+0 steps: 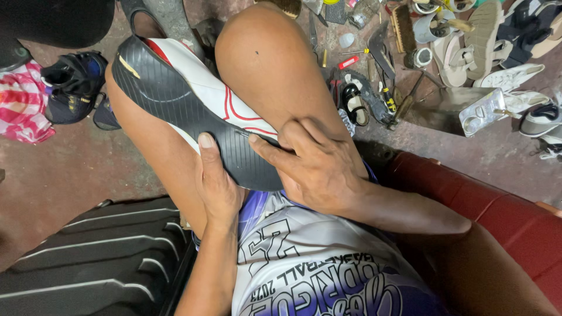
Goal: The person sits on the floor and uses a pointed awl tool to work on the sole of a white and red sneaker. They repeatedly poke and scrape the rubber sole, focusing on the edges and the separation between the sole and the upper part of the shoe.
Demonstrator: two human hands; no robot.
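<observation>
Black sole: ribbed, on a white shoe [193, 102] with red lines, lying sole-up between the person's knees.
Left hand [215, 181]: cups the sole's near edge, thumb flat on the rubber.
Right hand [313, 164]: fingers curled, pinching at the sole's rim.
Floor [70, 169]: scattered shoes, brushes, tools.

A white leather sports shoe with red curved trim and a black ribbed rubber sole [181, 111] lies sole-up and tilted, wedged between the person's knees, running from upper left toward the frame's centre, toe end uppermost.
</observation>
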